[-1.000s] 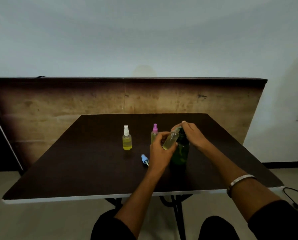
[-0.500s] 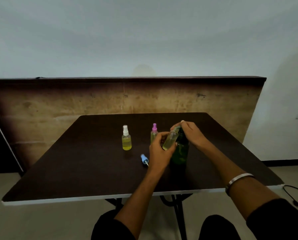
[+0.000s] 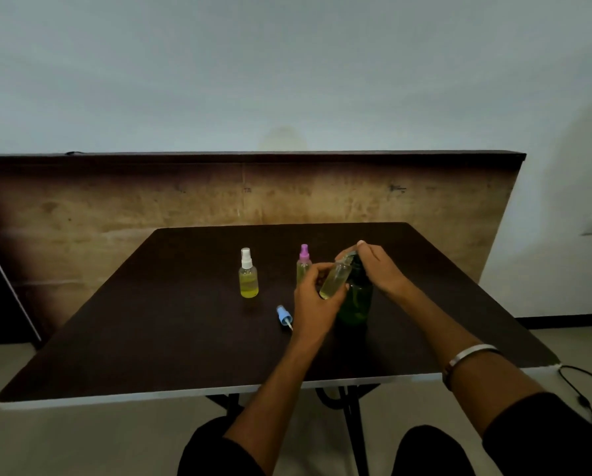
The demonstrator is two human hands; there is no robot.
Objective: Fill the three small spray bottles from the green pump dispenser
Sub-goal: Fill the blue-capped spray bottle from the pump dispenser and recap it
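- The green pump dispenser (image 3: 354,302) stands upright on the dark tabletop (image 3: 150,321), right of centre.
- The right hand (image 3: 378,266) rests on its pump head, fingers curled over the top.
- The left hand (image 3: 317,298), at the dispenser's 9 o'clock, grips an uncapped small bottle (image 3: 336,280), tilted with its mouth up at the pump nozzle.
- A blue spray cap (image 3: 284,315) lies at the left hand's 8 o'clock.
- A pink-capped bottle (image 3: 303,262) stands just behind that hand at 11 o'clock; a white-capped bottle (image 3: 248,274) stands farther out at 9 o'clock.
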